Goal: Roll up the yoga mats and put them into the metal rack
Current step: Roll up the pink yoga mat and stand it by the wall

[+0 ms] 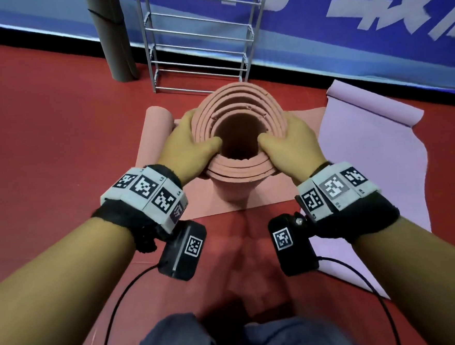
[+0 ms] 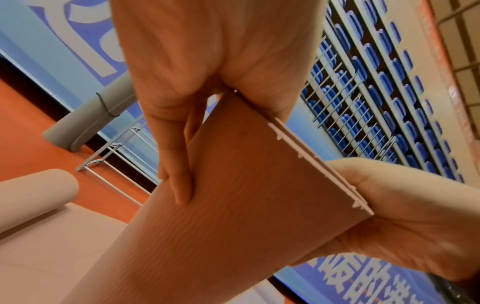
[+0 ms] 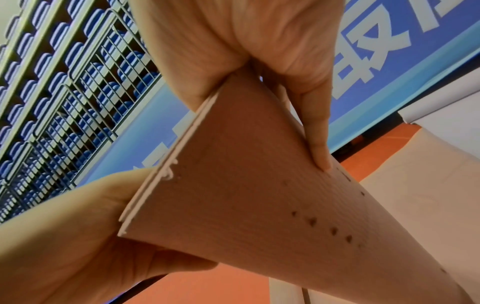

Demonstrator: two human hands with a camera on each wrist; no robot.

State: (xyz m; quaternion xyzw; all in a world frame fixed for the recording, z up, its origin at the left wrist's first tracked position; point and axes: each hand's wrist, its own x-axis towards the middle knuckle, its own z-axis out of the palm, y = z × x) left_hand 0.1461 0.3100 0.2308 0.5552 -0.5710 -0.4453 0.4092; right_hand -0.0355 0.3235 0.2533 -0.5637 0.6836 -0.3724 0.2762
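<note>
Squaring up the rolled pink mat before racking it

Both hands, the left hand (image 1: 189, 142) and right hand (image 1: 291, 138), are gripping the upright rolled mat (image 1: 237, 123) at its top, thumbs hooked inside; squeezing the loose coils evenly should stop telescoping before lifting toward the metal rack (image 1: 198, 37) just behind.

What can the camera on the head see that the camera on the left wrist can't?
Only the head view shows the purple mat lying flat on the floor, the hollow spiral top of the rolled pink mat, and the marker bands on both wrists.

Only the left wrist view shows the rows of blue seats behind a fence.

Both show the left hand and right hand gripping the rolled pink mat, the metal rack, the grey rolled mat and the red floor.
</note>
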